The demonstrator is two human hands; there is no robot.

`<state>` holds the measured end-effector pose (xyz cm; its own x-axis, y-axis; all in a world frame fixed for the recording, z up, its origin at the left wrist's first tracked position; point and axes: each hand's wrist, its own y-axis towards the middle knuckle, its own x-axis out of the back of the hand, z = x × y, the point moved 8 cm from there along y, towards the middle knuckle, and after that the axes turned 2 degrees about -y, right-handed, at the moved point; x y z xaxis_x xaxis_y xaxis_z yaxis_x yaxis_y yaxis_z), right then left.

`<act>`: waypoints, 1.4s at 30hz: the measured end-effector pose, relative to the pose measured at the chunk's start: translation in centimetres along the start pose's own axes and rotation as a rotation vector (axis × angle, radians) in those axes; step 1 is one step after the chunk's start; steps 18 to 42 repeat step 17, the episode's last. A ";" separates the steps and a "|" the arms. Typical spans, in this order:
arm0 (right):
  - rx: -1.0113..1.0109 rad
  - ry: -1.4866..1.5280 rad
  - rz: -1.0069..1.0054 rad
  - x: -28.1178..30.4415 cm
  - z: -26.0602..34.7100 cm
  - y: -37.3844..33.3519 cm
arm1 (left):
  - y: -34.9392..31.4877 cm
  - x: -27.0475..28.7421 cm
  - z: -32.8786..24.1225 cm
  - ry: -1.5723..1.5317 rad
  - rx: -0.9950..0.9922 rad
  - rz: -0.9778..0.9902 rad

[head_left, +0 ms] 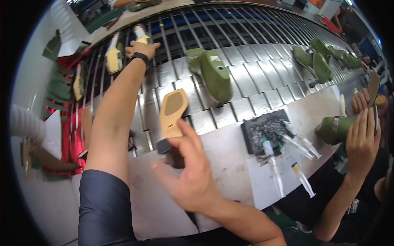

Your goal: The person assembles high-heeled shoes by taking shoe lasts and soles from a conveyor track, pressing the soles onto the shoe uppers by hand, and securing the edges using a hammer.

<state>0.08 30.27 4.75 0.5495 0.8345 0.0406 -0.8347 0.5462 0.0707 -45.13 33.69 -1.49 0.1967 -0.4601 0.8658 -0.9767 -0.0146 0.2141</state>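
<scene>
My left hand [141,50], with a black band on its wrist, reaches far over the slatted metal conveyor. Its fingers close round a yellow-soled heeled shoe [142,37], partly hidden by the hand. A similar yellow-soled shoe [114,59] lies to its left. Nearer to me, my right hand [186,170] hovers with fingers apart beside a tan-soled heeled shoe [174,108]. That shoe lies sole up, its dark heel tip [163,146] toward me; the thumb is blurred. Right of it, a green shoe [215,76] rests on the conveyor.
Several syringes [269,153] lean on or lie by a dark, stained block [264,129] on the pale worktop [223,158]. More green shoes [320,61] stand farther right. Close on the right, a co-worker's hands [361,131] hold a green shoe [334,129] and a flat piece. White ducting [26,123] is at left.
</scene>
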 end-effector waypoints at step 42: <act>0.151 -0.014 -0.117 0.5 -0.2 1.4 | -16.1 23.3 12.7 -0.745 -0.361 0.311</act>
